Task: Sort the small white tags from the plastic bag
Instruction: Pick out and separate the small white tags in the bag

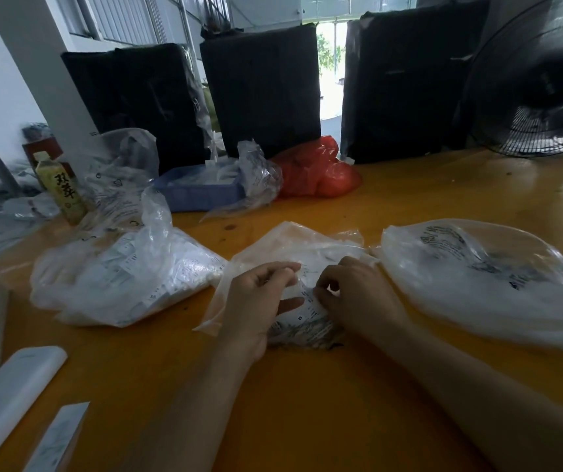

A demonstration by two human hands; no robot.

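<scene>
A clear plastic bag [286, 247] lies on the orange table [307, 403] right in front of me, with small white printed tags [307, 303] showing between my hands. My left hand [256, 301] pinches the bag's film at its left side with curled fingers. My right hand [355, 294] pinches a white tag with fingers and thumb at the bag's middle. A fuller bag of white tags [123, 281] sits to the left. A large clear printed bag [484, 284] lies to the right.
At the back stand three black wrapped bundles [263, 86], a red bag [317, 172], a blue tray [198, 194] with crumpled plastic, and a tea bottle [60, 187]. A fan [539, 83] is at the far right. White flat items [11, 393] lie near left.
</scene>
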